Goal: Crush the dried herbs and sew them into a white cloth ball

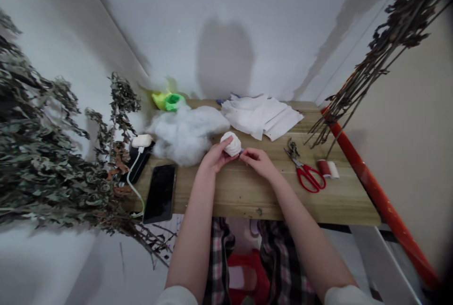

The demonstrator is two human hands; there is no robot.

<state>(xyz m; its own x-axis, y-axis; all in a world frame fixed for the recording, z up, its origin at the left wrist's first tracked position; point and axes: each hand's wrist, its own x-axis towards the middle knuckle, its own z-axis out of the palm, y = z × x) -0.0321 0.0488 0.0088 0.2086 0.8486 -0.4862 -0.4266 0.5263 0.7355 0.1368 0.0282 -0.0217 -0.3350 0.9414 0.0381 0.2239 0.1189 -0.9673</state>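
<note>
My left hand (216,156) is closed around a small round white fabric bundle (231,144), its surface pleated, just above the middle of the wooden table. Close by on the right, my right hand (257,159) has its thumb and fingers pinched together at the bundle's lower right edge. What the pinch holds is too small to make out. Behind the left hand lies a heap of fluffy white stuffing (186,132). White fabric pieces (264,115) are piled behind the bundle, toward the wall.
Red-handled scissors (308,177) lie right of my hands beside red thread (323,168) and white thread (333,170). A phone (160,194) and a white charger (142,141) with cable are at left. Dried plants (53,154) crowd the left; more dried stalks (375,55) lean at right.
</note>
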